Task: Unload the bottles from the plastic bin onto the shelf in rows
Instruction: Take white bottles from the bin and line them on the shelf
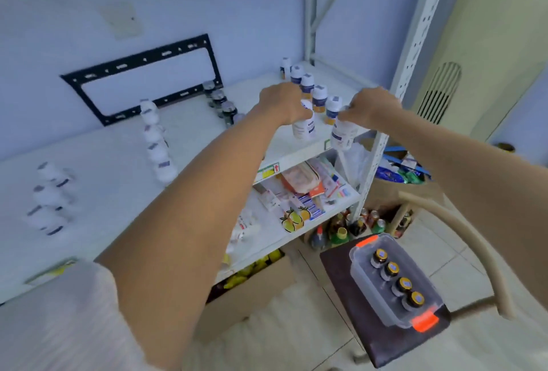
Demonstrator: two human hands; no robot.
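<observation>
Both my arms reach over the white shelf [124, 169]. My left hand [283, 102] grips the cap of a white bottle [303, 127] standing near the shelf's front right. My right hand [370, 105] holds a second white bottle [343, 133] by its top at the shelf's front edge. Behind them a row of white bottles [318, 98] with blue and orange labels runs toward the back corner. The clear plastic bin [391, 278] with orange latches sits on a dark stool at the lower right and holds several dark bottles with gold caps [393, 270].
More rows stand on the shelf: white bottles [155, 139] in the middle, blurred white ones [49, 195] at the left, dark jars [222, 102] by a black wall bracket [142, 74]. The perforated shelf upright [415, 44] rises at the right. Lower shelves hold boxes and packets.
</observation>
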